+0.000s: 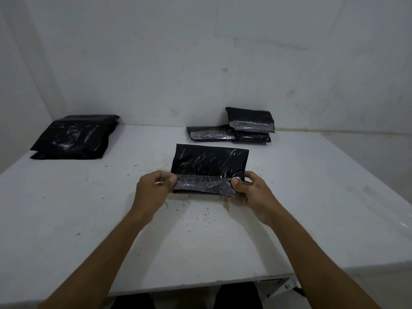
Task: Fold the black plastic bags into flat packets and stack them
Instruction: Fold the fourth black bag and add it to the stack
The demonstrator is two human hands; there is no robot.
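Observation:
A black plastic bag [209,162] lies flat on the white table [301,186] in front of me, its near edge turned up into a greyish flap [201,182]. My left hand [151,189] pinches the flap's left end between thumb and fingers. My right hand [250,191] pinches its right end. At the back right, folded black packets [250,122] lie piled against the wall, one more packet [210,133] beside them on the left. A stack of unfolded black bags [74,137] rests at the back left corner.
White walls close the table at the back and on the left. The table's near edge [200,284] runs just above my legs. Small dark specks mark the tabletop near my hands.

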